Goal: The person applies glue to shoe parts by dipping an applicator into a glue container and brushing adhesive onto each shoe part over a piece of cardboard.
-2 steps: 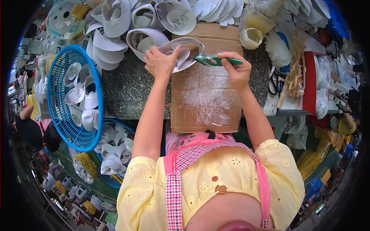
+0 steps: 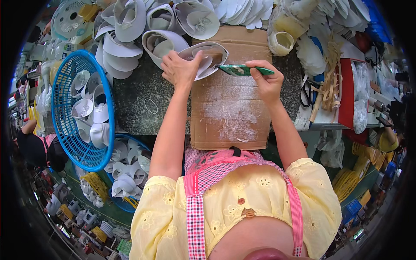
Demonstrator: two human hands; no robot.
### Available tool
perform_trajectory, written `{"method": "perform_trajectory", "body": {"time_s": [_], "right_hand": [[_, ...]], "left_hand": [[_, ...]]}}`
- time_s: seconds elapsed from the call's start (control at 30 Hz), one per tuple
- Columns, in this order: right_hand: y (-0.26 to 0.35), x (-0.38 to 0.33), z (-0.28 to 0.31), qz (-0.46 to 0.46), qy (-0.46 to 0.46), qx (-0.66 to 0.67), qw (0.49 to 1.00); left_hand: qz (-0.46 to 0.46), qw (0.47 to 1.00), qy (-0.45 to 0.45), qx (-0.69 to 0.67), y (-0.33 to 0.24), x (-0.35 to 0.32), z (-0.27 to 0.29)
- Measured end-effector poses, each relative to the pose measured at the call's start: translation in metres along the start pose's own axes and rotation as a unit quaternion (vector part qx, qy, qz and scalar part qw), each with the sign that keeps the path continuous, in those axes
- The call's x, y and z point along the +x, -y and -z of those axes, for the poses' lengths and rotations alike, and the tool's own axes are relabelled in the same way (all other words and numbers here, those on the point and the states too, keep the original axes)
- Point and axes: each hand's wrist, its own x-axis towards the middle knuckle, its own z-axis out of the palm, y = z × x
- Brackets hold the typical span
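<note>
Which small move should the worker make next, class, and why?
Probably draw the green tool lightly along the edge of the white curved piece: its tip sits at the piece's right side, the right hand holds the tool, and the left hand seems to steady the piece's left side.

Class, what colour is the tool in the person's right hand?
The tool is mostly green, with whitish smears; the head view shows it best.
</note>
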Motion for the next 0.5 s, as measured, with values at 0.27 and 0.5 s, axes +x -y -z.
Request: {"method": "perform_trajectory", "body": {"time_s": [0.27,0.5], "right_hand": [[0.005,-0.011,-0.006,0.013,-0.024,-0.023,0.999],[-0.015,-0.002,-0.011,0.211,0.103,-0.293,0.927]], "left_hand": [[-0.185,0.978,0.077,-0.050,0.022,-0.005,0.019],[-0.366,0.924,0.097,0.052,-0.025,-0.013,0.049]]}}
